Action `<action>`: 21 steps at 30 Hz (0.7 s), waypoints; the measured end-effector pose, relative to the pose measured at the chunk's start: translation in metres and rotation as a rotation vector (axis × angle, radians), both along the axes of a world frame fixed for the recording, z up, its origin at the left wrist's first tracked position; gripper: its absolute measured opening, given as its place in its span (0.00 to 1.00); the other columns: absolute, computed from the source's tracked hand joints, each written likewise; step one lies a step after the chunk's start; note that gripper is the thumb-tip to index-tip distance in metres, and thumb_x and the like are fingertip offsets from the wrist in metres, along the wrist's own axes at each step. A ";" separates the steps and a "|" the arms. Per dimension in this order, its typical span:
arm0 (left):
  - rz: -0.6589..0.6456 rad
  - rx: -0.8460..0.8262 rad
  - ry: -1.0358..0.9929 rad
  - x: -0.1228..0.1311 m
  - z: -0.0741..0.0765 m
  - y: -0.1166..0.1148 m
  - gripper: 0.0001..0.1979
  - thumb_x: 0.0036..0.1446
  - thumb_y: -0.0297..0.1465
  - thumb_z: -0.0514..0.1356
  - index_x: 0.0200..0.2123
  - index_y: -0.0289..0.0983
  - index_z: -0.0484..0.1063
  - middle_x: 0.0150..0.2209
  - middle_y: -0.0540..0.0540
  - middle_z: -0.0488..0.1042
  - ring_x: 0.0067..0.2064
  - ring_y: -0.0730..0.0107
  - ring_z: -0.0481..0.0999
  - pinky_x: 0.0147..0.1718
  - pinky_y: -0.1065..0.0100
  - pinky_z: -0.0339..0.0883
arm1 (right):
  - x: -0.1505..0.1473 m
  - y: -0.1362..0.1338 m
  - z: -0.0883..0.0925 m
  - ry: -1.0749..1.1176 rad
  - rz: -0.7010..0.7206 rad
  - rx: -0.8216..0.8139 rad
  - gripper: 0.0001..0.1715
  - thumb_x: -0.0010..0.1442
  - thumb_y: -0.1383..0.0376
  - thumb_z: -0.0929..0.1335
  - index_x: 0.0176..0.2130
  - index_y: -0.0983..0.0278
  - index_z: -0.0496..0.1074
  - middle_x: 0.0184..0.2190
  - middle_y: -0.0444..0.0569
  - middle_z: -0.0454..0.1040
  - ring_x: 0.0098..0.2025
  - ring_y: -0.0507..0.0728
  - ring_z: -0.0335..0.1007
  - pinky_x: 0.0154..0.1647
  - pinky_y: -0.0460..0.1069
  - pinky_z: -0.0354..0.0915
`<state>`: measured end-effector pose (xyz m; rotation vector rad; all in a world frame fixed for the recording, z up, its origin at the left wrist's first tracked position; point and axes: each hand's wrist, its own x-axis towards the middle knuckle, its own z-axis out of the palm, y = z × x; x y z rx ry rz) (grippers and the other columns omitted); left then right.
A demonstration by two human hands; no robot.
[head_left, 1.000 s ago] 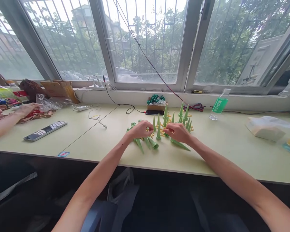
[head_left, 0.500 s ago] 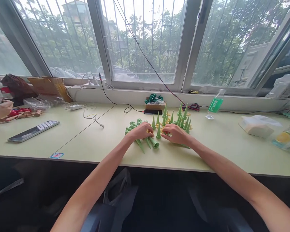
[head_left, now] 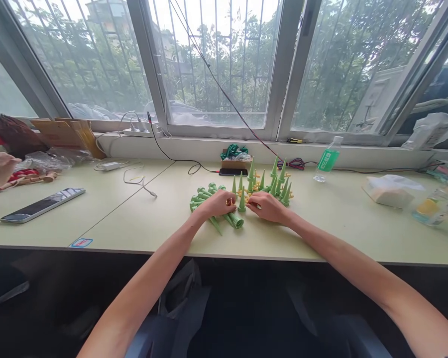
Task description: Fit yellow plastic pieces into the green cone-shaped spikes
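My left hand (head_left: 221,203) hovers over a pile of green plastic spikes (head_left: 199,200) lying on the table, thumb and fingers curled together around a small yellow piece (head_left: 230,201). A single green spike (head_left: 242,200) stands upright, point up, between my two hands. My right hand (head_left: 267,206) is at its right side, fingertips pinched beside small yellow parts; what they hold is hidden. Behind that hand, several green spikes (head_left: 282,181) stand point up with yellow pieces among them. One loose spike (head_left: 238,222) lies with its hollow end toward me.
A black phone (head_left: 233,172) and a small box (head_left: 237,161) are behind the spikes. A water bottle (head_left: 326,160) and tissue pack (head_left: 390,191) stand right. Left are a white cable (head_left: 140,184), another phone (head_left: 43,205) and another person's hand (head_left: 0,171). The table's front edge (head_left: 246,257) is near.
The view has shifted slightly, so things sit a little further left. My right hand has moved slightly relative to the upright spike. My left hand keeps its curled grip.
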<state>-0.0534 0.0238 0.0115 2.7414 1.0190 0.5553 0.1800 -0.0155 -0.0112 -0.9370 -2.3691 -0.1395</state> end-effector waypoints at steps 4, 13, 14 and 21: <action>0.009 0.009 -0.007 0.000 0.000 -0.003 0.05 0.51 0.26 0.59 0.30 0.38 0.75 0.27 0.49 0.74 0.30 0.69 0.72 0.31 0.70 0.62 | 0.000 0.003 -0.003 -0.001 -0.018 0.016 0.14 0.67 0.65 0.64 0.29 0.64 0.69 0.27 0.48 0.70 0.30 0.54 0.65 0.35 0.48 0.60; 0.035 0.092 -0.045 0.001 0.000 -0.003 0.10 0.54 0.24 0.56 0.38 0.38 0.74 0.28 0.49 0.76 0.35 0.65 0.73 0.35 0.68 0.63 | 0.000 0.004 -0.004 -0.005 -0.033 0.000 0.14 0.68 0.65 0.64 0.31 0.65 0.71 0.30 0.50 0.73 0.32 0.55 0.67 0.37 0.49 0.61; 0.038 0.112 -0.071 0.001 -0.001 -0.003 0.10 0.55 0.25 0.56 0.39 0.38 0.74 0.29 0.48 0.76 0.36 0.65 0.73 0.36 0.68 0.63 | 0.000 0.004 -0.004 -0.004 -0.031 0.000 0.14 0.68 0.65 0.64 0.31 0.65 0.71 0.30 0.50 0.73 0.32 0.55 0.67 0.37 0.49 0.61; 0.050 0.217 -0.240 0.002 0.000 -0.002 0.11 0.61 0.27 0.55 0.45 0.38 0.73 0.33 0.46 0.75 0.39 0.64 0.73 0.39 0.66 0.64 | 0.000 0.003 -0.003 0.000 -0.026 -0.017 0.15 0.69 0.64 0.63 0.32 0.64 0.71 0.32 0.51 0.74 0.33 0.55 0.69 0.37 0.49 0.61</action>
